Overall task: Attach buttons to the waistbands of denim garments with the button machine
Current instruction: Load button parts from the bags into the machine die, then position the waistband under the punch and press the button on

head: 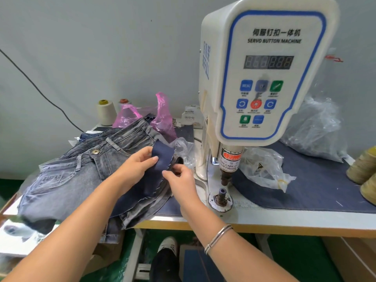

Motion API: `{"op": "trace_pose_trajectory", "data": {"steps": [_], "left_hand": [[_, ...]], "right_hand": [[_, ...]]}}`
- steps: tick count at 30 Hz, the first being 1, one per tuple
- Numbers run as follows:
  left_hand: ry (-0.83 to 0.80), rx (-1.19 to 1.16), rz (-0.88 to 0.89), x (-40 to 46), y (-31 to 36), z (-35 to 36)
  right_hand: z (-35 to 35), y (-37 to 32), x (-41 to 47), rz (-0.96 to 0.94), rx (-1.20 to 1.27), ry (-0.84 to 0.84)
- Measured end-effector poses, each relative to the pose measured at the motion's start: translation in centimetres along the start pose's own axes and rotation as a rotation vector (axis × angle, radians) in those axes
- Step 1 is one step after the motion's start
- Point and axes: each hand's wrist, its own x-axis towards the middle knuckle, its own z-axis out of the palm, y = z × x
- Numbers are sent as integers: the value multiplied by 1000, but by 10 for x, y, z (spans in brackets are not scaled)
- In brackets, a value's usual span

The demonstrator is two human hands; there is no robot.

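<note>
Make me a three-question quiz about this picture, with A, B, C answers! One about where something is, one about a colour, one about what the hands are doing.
1. Where do the grey jeans lie?
A. left of the button machine
B. on top of it
C. on the floor

2. What colour is the plastic bag behind the jeans?
A. green
B. pink
C. black

3. What are the hands doing?
A. resting flat
B. pressing machine keys
C. holding a dark blue fabric piece

Answers: 1 A, they lie on the table at its left. 2 B, it is bright pink. 3 C, left hand and right hand pinch it.

Grey washed jeans (81, 169), dark navy fabric piece (160, 157), pink bag (162, 117).
</note>
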Motion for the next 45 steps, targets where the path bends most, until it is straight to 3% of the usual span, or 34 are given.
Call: {"op": "trace_pose_trajectory", "data": {"steps": [2,4,11,13,16,18,20,23,26,30,35,39,41,45], "left_hand": [[-67,-81,14,-1,1,1],[-106,-9,1,-3,-2,6],[45,53,3,-3,-13,14],[78,139,-27,-2,-12,14],[131,345,105,5,6,2],[0,395,184,10,35,-9],[-246,529,224,15,65,-11],[-525,819,172,22,103,-1],[-604,1115,70,31,127,0],[-556,1420,70,39,135,-3],[-494,1266,218,38,131,-2],[-357,967,353,34,146,-20],[-310,833,356,30,152,-29],[-162,546,363,21,162,-40]], "right_hand": [[0,2,3,-12,113,-46],[2,2,5,-15,196,-96],[10,-4,15,-33,311,-32],[9,-7,18,-43,276,3],[8,-11,20,-81,262,52],[8,-17,19,-140,208,64],[9,-25,18,-239,151,42],[13,-37,14,-325,142,-28],[12,-45,13,-317,220,-93],[10,-45,11,-242,411,-148],[20,-32,-1,-91,559,-152],[25,-8,-20,-35,133,-338],[29,-6,-26,-29,70,-352],[22,-23,-35,-37,254,-400]]}}
